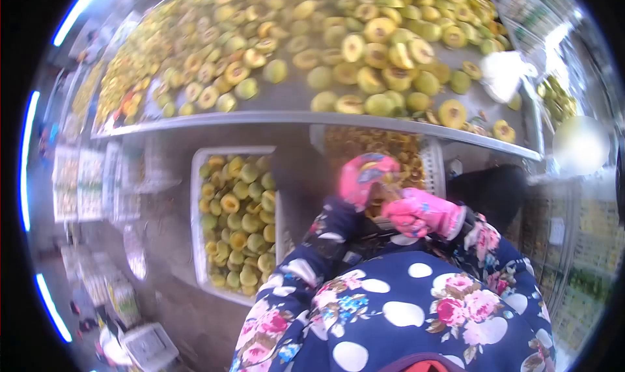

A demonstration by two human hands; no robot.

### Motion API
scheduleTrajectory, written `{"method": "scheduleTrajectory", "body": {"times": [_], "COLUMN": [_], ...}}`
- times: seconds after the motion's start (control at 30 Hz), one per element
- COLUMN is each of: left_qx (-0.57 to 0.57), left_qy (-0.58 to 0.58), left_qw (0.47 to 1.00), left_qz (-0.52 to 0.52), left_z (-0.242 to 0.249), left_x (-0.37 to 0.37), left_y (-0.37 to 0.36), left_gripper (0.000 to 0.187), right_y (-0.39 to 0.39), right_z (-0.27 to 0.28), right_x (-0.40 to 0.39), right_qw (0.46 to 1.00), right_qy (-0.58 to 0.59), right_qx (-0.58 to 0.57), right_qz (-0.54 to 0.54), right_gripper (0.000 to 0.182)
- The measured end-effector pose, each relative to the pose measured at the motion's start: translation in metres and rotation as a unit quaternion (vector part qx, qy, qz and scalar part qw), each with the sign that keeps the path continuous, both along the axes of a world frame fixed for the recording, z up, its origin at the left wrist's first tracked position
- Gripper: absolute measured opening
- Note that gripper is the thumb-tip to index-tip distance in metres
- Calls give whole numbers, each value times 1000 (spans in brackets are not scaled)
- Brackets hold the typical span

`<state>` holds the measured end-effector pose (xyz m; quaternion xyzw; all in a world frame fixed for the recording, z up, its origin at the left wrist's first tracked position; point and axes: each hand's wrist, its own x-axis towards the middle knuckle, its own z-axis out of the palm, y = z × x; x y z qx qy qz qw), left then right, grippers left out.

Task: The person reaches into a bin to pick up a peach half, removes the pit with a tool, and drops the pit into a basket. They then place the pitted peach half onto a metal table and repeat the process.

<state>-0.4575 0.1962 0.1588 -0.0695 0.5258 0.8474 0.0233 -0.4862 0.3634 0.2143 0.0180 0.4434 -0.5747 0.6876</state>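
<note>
Both my hands wear pink patterned gloves and are close together over a crate of brownish-orange pieces [374, 143], below the metal table's edge. My left hand [368, 178] is curled, its fingers partly blurred; what it may hold is hidden. Just right of it, my right hand [423, 214] is closed, its fingers bent toward the left hand, and I cannot make out anything in it. Beyond the hands, halved yellow-green fruits [381, 59] are heaped on the metal table [312, 118].
To the left on the floor stands a white crate [196, 222] full of green and yellow fruits. A white bag [501, 75] lies at the table's right end. Stacked crates [78, 183] stand far left, and a grey-white box [150, 347] is at the lower left.
</note>
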Motion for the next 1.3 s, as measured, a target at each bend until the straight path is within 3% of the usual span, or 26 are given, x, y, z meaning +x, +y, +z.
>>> {"method": "scheduleTrajectory", "body": {"times": [0.1,0.17,0.2,0.23,0.3,0.37,0.4,0.43,0.47,0.53,0.57,0.6,0.63,0.67,0.7,0.73,0.77,0.8,0.9,0.97,1.03,1.07,1.1,1.17,1.23,1.3], "left_qx": [25,279,300,351,268,167,116,159,-154,-426,-429,-574,-515,-391,-522,-603,-531,-652,-681,-671,-674,-674,-551,-556,-697,-607], "left_qy": [25,-22,-51,-183,-105,-38,-8,46,62,13,-68,-115,-182,-234,-325,-394,-560,-557,-527,-393,-154,-107,-51,-6,79,13], "left_qw": [997,955,939,878,931,962,972,953,926,772,722,614,548,526,484,491,568,475,423,521,639,661,769,793,681,774], "left_qz": [71,98,159,268,226,211,203,253,339,471,539,529,634,718,622,491,286,197,281,350,337,312,320,248,208,178], "left_z": [-7,-26,-23,-1,-4,15,23,25,25,1,-23,-41,-66,-80,-61,-103,-113,-119,-92,-35,13,43,57,75,79,51], "left_x": [-3,-12,-16,-16,5,34,53,77,99,163,202,247,285,309,316,358,365,363,318,246,171,128,88,21,-44,-107], "left_y": [13,15,9,-1,-24,-55,-72,-93,-115,-177,-214,-238,-261,-273,-266,-294,-301,-286,-306,-301,-299,-285,-275,-260,-243,-246], "left_gripper": [23,20,16,17,20,22,23,26,24,18,18,18,21,27,37,48,57,59,52,42,32,27,26,27,28,39], "right_y": [-1,1,10,20,25,19,20,22,22,17,16,22,28,32,34,37,39,44,46,51,54,54,55,54,55,57], "right_z": [4,7,9,9,2,-5,-9,-15,-18,-19,-18,-21,-21,-21,-22,-25,-31,-34,-34,-37,-39,-42,-42,-42,-37,-31], "right_x": [2,6,12,14,10,9,10,11,13,21,23,19,15,12,12,11,14,15,15,18,15,15,15,15,17,16], "right_qw": [998,995,993,986,980,974,976,975,972,973,972,975,978,979,980,980,971,973,973,972,971,972,972,972,973,971], "right_qy": [4,13,4,-5,23,99,118,138,159,149,145,117,122,106,88,88,87,93,107,115,120,118,118,118,106,91], "right_qx": [32,20,-54,-128,-93,45,81,115,148,152,156,157,153,162,169,172,195,188,179,184,194,195,193,188,164,156], "right_qz": [-47,-100,-105,-111,-177,-199,-163,-128,-93,-94,-100,-107,-71,-62,-55,-54,-106,-100,-95,-88,-66,-63,-65,-72,-122,-159], "right_gripper": [28,8,9,10,12,14,14,15,15,15,16,14,14,20,31,31,30,29,26,26,25,26,25,25,21,19]}}
